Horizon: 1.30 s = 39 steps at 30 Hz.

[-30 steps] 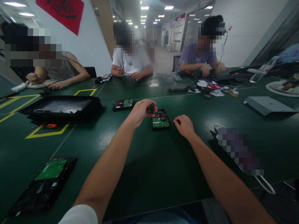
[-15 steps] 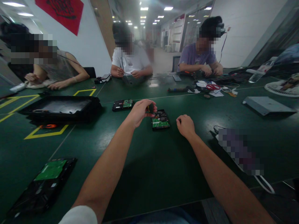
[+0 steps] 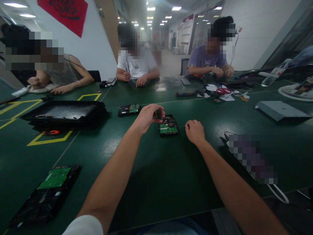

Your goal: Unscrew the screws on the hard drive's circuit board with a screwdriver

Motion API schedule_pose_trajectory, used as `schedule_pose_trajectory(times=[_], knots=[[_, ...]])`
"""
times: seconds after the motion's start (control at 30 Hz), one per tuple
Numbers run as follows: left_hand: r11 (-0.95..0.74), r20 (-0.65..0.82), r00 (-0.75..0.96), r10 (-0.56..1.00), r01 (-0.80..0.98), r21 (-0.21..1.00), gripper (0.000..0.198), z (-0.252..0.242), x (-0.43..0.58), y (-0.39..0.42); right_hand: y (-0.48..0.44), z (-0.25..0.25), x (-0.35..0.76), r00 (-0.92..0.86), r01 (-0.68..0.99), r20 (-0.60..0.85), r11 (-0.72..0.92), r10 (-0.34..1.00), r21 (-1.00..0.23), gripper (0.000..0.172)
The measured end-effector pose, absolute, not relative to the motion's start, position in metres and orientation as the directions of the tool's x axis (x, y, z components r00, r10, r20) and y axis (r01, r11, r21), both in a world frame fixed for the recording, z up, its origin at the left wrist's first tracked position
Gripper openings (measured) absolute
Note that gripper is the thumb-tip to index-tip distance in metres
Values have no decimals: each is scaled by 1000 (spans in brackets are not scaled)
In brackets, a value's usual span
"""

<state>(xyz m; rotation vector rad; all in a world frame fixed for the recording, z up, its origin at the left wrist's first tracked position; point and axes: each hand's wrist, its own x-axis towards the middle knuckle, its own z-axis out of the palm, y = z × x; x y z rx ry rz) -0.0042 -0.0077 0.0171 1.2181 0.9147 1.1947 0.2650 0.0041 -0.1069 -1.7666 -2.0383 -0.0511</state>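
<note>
My left hand (image 3: 151, 117) is closed around a short dark screwdriver (image 3: 158, 113) with a bit of yellow on its handle; the blade is hidden. It is held over the upper left part of a hard drive (image 3: 168, 127), which lies on the table with its green circuit board up. My right hand (image 3: 195, 131) rests on the table just right of that drive, fingers curled in and apart from it, with nothing seen in them. Behind my left hand lies a second hard drive (image 3: 128, 110). A third hard drive (image 3: 46, 194) is at the near left.
A black tray (image 3: 66, 109) stands at the left by yellow tape. To the right are a grey metal box (image 3: 281, 109) and a blurred-out long object (image 3: 251, 160) with a white strap. Scissors (image 3: 223, 91), papers and a bottle (image 3: 276, 73) lie farther back. Three people sit opposite.
My hands and the hard drive have barely moved; the view has shifted slightly. Across the table, the hand of the person in white has come down to the tabletop.
</note>
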Motion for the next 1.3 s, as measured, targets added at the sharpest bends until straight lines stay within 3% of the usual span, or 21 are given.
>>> schedule_pose_trajectory(times=[0.27,0.53,1.3], knots=[[-50,81,179,981,-174,984,21,17,-5,-8,-9,-87,250,-23,885,471,237,882,-400,22],[-63,94,178,979,-172,983,23,16,-5,-8,-33,-83,191,-312,747,534,550,786,-374,13],[-71,102,172,980,-178,981,23,19,-6,-11,-26,-94,184,-296,737,539,547,788,-396,13]])
